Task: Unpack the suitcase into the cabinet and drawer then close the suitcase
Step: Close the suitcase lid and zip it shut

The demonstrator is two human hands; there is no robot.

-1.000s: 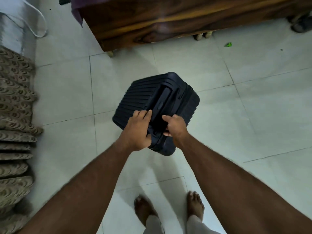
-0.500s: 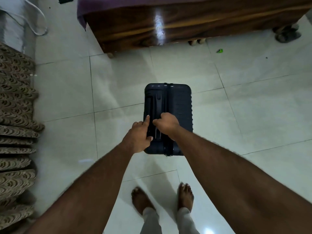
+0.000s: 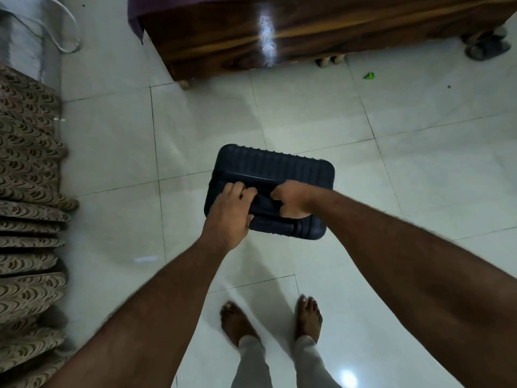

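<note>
A dark, ribbed hard-shell suitcase point(image 3: 270, 189) stands on the pale tiled floor point(image 3: 112, 163), seen from above so that its top face shows, zipped shut along its seam. It sits just ahead of the person's two bare feet point(image 3: 237, 323), and well short of the wooden bed frame point(image 3: 279, 32) that runs along the far side of the floor.

Both hands are on the suitcase's top, at its handle point(image 3: 263, 204). The left hand point(image 3: 230, 214) lies over the near left part of the top, its fingers point(image 3: 243, 191) curled down onto the handle area and its thumb against the near edge. The right hand point(image 3: 293, 198) is closed in a fist round the right end of the handle, knuckles turned toward the left hand; the two nearly meet.

Left of the suitcase, well apart from it, hangs a brown patterned cloth point(image 3: 28, 191) in folds. Beyond the suitcase to the right, a small green scrap point(image 3: 368, 76) lies on the floor near the bed frame, and a dark sandal point(image 3: 488, 47) rests by the frame's far right end.
</note>
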